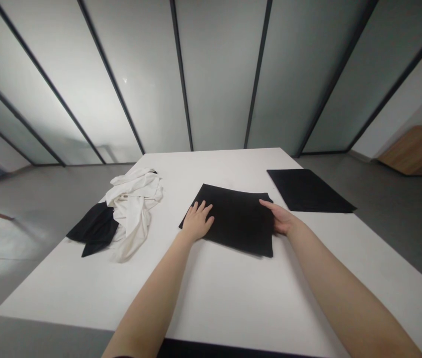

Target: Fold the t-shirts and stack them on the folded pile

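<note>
As spread left hand (198,222) and pinching right hand (282,219) steady black cloth (240,216), sheet (309,190) to its right seems finished, leftward heap (132,204) unfolded.

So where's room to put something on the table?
On the white tabletop, between the flat black rectangular fabric and the far edge, or between the left forearm and right forearm. It's crowded left, with crumpled white cloth and black cloth, and far right, with another black sheet.

left hand (198,222): palm down, fingers spread | right hand (284,219): palm inward, thumb uppermost, fingers below | bare forearms (162,283): converging from table's (233,303) near edge
</note>
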Tool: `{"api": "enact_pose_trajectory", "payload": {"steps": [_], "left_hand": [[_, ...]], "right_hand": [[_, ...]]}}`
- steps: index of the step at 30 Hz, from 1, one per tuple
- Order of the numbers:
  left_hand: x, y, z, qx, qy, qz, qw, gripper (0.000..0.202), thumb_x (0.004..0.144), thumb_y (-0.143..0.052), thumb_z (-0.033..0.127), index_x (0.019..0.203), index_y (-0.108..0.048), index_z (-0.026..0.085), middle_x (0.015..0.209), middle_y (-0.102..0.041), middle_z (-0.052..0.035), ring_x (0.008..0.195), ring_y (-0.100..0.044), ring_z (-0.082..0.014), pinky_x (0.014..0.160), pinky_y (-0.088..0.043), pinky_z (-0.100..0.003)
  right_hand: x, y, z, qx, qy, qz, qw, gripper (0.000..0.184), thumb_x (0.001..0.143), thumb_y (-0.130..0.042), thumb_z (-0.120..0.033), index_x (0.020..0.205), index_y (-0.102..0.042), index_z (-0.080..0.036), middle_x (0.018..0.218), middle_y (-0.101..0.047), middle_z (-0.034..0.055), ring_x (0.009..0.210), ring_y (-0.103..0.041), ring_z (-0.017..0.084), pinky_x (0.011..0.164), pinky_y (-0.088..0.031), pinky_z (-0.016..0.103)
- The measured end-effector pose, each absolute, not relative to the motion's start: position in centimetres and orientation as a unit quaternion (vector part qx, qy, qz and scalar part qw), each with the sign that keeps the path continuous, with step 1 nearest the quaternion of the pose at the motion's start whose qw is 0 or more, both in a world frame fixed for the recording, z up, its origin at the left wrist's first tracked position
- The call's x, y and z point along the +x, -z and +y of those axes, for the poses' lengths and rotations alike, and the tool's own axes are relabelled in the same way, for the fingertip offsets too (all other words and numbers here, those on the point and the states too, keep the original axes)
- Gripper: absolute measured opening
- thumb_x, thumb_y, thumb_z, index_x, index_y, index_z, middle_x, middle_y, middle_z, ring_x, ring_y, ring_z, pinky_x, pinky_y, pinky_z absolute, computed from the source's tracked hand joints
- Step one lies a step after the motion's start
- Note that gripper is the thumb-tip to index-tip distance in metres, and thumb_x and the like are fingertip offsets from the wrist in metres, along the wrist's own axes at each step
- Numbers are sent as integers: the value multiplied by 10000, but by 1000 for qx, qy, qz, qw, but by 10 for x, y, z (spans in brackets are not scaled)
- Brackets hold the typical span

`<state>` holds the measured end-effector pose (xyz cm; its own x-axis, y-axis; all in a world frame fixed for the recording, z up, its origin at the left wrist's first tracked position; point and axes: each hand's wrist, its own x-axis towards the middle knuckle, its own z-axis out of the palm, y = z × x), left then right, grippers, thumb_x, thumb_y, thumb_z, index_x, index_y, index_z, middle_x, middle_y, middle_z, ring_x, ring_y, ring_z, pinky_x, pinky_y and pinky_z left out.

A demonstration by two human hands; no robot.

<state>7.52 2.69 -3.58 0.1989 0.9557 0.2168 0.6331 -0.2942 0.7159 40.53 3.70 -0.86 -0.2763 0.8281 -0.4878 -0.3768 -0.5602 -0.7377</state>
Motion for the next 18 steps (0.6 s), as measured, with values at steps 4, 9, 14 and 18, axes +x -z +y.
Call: {"api": "enact_pose_trajectory", "payload": {"steps": [4, 9, 14, 18], "left_hand": [[73, 42, 27, 742, -320, 542, 229, 516, 905, -755, 406, 1407, -705, 295, 1663, -496, -80, 1617, -256, -420, 1327, -108, -562], [76, 37, 27, 712, -359, 554, 240, 468, 870, -789, 407, 1315, -758, 263, 1600, -569, -95, 1587, -322, -404, 1333, -134, -539], [73, 30, 31, 661, -419, 590, 200, 287, 960, -661, 334, 1199, -792, 243, 1371, -725, -136, 1362, -571, -370, 1258, -317, -523], [61, 29, 35, 655, -438, 598, 144, 275, 996, -565, 267, 1145, -793, 232, 1253, -764, -126, 1220, -646, -321, 1171, -415, -464]], "right_hand": [[398, 12, 36, -474, -765, -224, 374, 271, 990, -592, -260, 1209, -723, -167, 901, -836, 100, 796, -812, 270, 862, -676, 424], [393, 10, 46, -441, -766, -231, 406, 335, 986, -567, -355, 1210, -738, -175, 925, -837, 109, 833, -810, 305, 893, -664, 473], [386, -19, 74, -431, -733, -261, 458, 324, 970, -561, -337, 1173, -750, -169, 878, -827, 109, 845, -802, 319, 912, -659, 474], [377, -58, 100, -414, -699, -278, 512, 334, 975, -538, -336, 1176, -744, -167, 889, -822, 101, 886, -791, 317, 933, -651, 479]]}}
